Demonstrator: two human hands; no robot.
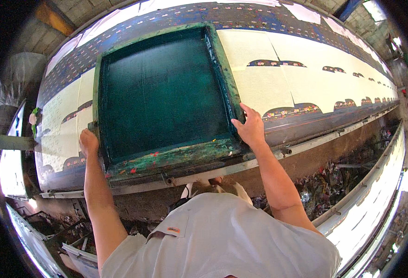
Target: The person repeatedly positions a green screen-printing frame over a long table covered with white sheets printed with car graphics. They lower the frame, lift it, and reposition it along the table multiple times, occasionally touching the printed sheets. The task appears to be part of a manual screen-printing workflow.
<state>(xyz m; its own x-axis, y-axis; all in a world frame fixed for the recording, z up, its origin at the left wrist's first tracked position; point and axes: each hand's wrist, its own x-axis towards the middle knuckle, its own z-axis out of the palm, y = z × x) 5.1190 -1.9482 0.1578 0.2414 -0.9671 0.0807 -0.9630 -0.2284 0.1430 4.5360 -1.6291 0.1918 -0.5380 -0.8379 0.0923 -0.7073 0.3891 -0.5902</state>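
A wooden screen frame point(176, 157) with worn green paint and a dark teal mesh point(162, 92) lies on the long printing table. My left hand point(88, 141) grips its left side near the front corner, fingers curled at a small dark fitting on the edge. My right hand point(251, 124) holds the frame's right side, thumb on the edge and index finger raised along it; the other fingers are partly hidden. Pale cream fabric panels point(255, 88) with dark, flower-printed curved shapes point(292, 111) lie to both sides of the frame.
A metal rail point(329, 138) runs along the table's near edge. Other long tables point(361, 204) with pale tops stand at the right and left. Scraps and debris point(306, 185) cover the ground below. Dark patterned cloth point(264, 16) spans the table's far part.
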